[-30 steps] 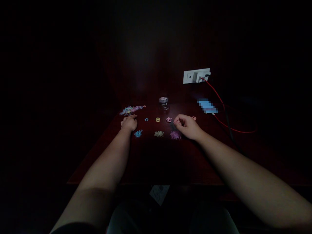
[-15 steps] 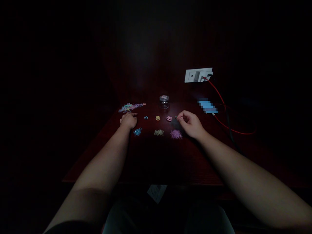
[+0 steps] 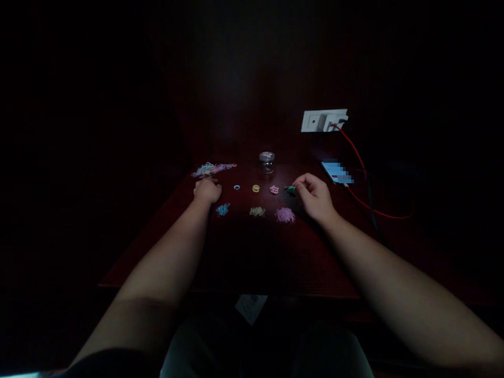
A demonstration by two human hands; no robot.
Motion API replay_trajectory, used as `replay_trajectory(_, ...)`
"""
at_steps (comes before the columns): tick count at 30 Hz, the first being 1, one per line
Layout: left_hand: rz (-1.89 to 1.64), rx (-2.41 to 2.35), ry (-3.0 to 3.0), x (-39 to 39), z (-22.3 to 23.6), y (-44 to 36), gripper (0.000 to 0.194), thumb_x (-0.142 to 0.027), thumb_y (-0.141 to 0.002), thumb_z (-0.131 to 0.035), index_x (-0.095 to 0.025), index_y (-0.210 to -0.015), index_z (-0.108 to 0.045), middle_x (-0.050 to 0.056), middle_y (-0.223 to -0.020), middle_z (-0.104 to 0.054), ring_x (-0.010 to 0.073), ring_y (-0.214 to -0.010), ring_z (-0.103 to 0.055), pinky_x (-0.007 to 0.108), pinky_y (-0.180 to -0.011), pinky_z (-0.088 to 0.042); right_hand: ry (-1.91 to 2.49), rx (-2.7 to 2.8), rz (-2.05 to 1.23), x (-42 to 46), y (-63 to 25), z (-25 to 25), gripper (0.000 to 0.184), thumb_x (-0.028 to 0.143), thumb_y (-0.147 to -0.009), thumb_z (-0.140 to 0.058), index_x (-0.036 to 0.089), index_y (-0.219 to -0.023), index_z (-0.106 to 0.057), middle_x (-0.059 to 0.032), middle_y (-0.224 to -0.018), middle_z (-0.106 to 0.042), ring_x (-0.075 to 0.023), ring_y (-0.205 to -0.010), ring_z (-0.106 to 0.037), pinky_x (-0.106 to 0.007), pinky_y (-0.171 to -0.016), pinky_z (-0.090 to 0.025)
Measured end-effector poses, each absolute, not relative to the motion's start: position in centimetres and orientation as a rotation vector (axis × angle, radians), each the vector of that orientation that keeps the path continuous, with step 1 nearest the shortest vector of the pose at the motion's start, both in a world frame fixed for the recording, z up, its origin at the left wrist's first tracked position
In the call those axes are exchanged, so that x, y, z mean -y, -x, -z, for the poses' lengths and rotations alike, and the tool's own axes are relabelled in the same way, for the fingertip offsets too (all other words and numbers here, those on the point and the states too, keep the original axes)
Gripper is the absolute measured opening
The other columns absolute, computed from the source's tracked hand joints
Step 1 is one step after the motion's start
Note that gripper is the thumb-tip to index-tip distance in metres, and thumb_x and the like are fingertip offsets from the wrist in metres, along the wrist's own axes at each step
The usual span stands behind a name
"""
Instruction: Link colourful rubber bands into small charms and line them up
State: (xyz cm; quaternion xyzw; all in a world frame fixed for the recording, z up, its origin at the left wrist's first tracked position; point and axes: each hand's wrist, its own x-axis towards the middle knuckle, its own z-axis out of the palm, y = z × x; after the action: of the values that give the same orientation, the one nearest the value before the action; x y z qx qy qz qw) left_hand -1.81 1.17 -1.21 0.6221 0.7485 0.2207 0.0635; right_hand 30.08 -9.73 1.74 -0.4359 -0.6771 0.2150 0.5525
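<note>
My left hand (image 3: 208, 191) rests palm down on the dark table, just in front of a loose pile of mixed-colour rubber bands (image 3: 210, 169). Its fingers are loosely bent and partly hidden, and no band shows in them. Thumb and forefinger of my right hand (image 3: 315, 197) pinch together at a small cluster of green rubber bands (image 3: 290, 189); what lies between the tips is hidden. Left of that cluster, in a row, lie pink bands (image 3: 274, 190), yellow bands (image 3: 255, 188) and a pale blue band (image 3: 237, 187).
Nearer me lie piles of blue bands (image 3: 222, 210), yellowish bands (image 3: 257, 211) and purple bands (image 3: 285, 215). A clear lidded jar (image 3: 266, 163) stands behind. At right are a phone (image 3: 336, 172), a red cable (image 3: 388, 216) and a wall socket (image 3: 313, 121).
My right hand has shifted slightly right, uncovering more of the green bands. My left hand's forefinger, stretched sideways before, is now drawn in. The view has tilted slightly.
</note>
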Motion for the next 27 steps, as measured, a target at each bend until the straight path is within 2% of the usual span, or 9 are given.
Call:
replay_trajectory(12,-0.671,-2.291,-1.860,-1.2,1.2,1.8,0.043,-0.035,-0.080,-0.053,-0.026,-0.120,-0.064,0.010,-0.127,-0.061,0.0356,-0.122,-0.050,0.051,-0.101,-0.041,1.059,1.637,-0.423,9.7,-30.0,-1.3,0.019,0.034,-0.084,-0.054,0.017,-0.075,-0.057,-0.0005,-0.063,-0.054,-0.0131,-0.061,-0.049,-0.024,-0.055,-0.037)
replay_trajectory(15,-0.804,-2.253,-1.810,-1.2,1.2,2.0,0.040,-0.031,-0.077,-0.057,-0.022,-0.115,-0.067,0.013,-0.121,-0.064,0.0338,-0.116,-0.055,0.048,-0.100,-0.041,1.053,1.647,-0.425,9.7,-29.9,-1.3,0.019,0.033,-0.083,-0.054,0.017,-0.075,-0.058,-0.0006,-0.063,-0.055,-0.0129,-0.060,-0.049,-0.024,-0.055,-0.037)
replay_trajectory(21,-1.244,-1.955,-1.774,-0.7,0.5,1.2,0.032,-0.028,-0.077,-0.061,-0.015,-0.105,-0.071,0.010,-0.102,-0.072,0.0217,-0.092,-0.066,0.032,-0.088,-0.049,1.043,1.661,-0.469,9.6,-29.9,-1.2,0.018,0.033,-0.085,-0.053,0.017,-0.076,-0.056,0.0014,-0.059,-0.050,-0.0112,-0.055,-0.044,-0.023,-0.052,-0.033)
replay_trajectory(27,-1.519,-1.493,-2.008,2.1,-1.4,-2.8,0.021,-0.029,-0.079,-0.063,-0.015,-0.092,-0.073,0.006,-0.093,-0.073,0.0183,-0.084,-0.067,0.032,-0.084,-0.052,1.002,1.694,-0.529,9.2,-29.9,-0.7,0.016,0.031,-0.084,-0.054,0.017,-0.077,-0.055,0.0012,-0.061,-0.050,-0.0110,-0.055,-0.043,-0.023,-0.051,-0.033)
